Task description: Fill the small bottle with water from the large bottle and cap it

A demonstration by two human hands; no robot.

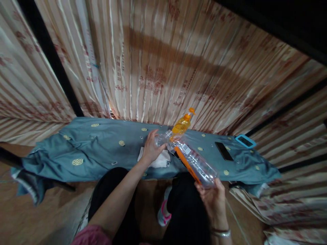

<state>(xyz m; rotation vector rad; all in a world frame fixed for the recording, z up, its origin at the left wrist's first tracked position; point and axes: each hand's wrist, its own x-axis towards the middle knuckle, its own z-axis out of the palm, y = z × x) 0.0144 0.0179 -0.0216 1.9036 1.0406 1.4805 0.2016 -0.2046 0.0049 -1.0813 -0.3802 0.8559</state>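
My right hand (213, 200) is closed around the base end of a clear plastic bottle (204, 166), which lies tilted above the cloth-covered table. A long orange strip (187, 165) runs along the bottle's near side; whether it is a tool or part of the bottle I cannot tell. My left hand (152, 146) has its fingers bent around a clear plastic piece (160, 140) by the bottle's far end. Whether that piece joins the bottle is unclear. Just beyond stands a pump bottle of yellow liquid (181, 126). Beneath my left hand lies a white cloth or tissue (160, 160).
The narrow table wears a blue-green patterned cloth (102, 149). To the right lie a dark phone (224, 151) and a blue-framed digital clock (245, 141). Pleated curtains (153, 68) hang close behind, with dark frame poles (51, 54) around. My knees are under the near edge.
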